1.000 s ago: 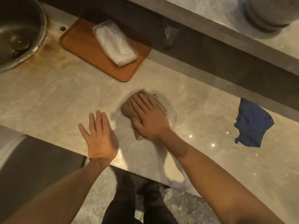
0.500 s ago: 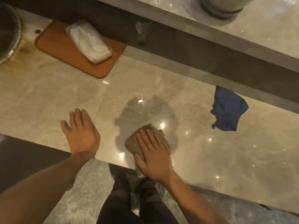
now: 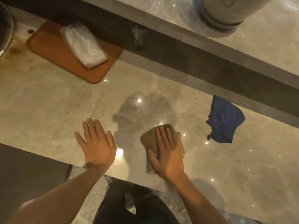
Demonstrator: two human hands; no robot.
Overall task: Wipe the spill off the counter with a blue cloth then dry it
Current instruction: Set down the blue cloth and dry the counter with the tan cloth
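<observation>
My right hand (image 3: 168,152) lies flat, palm down, on a folded brown cloth (image 3: 148,137) near the front edge of the beige marble counter (image 3: 48,110). My left hand (image 3: 97,143) rests flat on the counter beside it, fingers apart, holding nothing. A crumpled blue cloth (image 3: 224,120) lies alone on the counter to the right, about a hand's width from the brown cloth. A faint damp sheen (image 3: 145,109) shows just beyond my hands.
A wooden tray (image 3: 53,54) with a white plastic-wrapped pack (image 3: 84,46) sits at the back left. A metal sink rim (image 3: 6,29) is at the far left. Behind runs a dark wall strip and a raised ledge with a grey pot (image 3: 223,13).
My right hand has drawn the brown cloth from the middle of the counter toward the front edge. The left hand has stayed flat on the counter. The blue cloth has not moved.
</observation>
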